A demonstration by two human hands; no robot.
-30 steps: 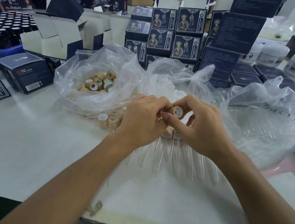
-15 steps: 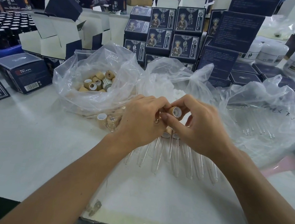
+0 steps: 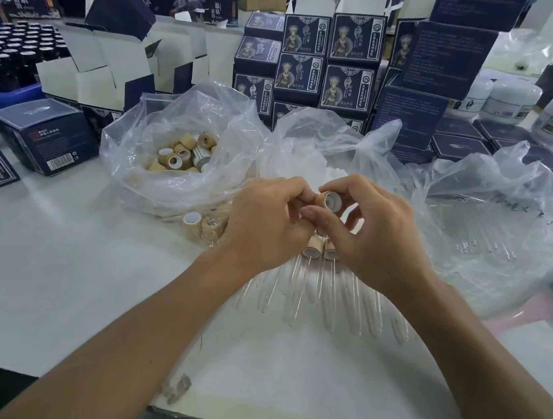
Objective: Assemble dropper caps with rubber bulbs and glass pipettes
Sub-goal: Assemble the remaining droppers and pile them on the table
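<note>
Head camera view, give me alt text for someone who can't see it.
Two hands meet over a white table: the right hand pinches a tan cap while the left hand works at its other end. Finished droppers lie fanned beneath, a bag of caps sits behind on the left, and dark boxes are stacked beyond.

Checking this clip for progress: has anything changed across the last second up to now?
Almost nothing. Both hands stay together above the finished droppers; the right hand and left hand keep pinching the same cap, its white-lined opening facing the camera. The bag of caps is unmoved.
</note>
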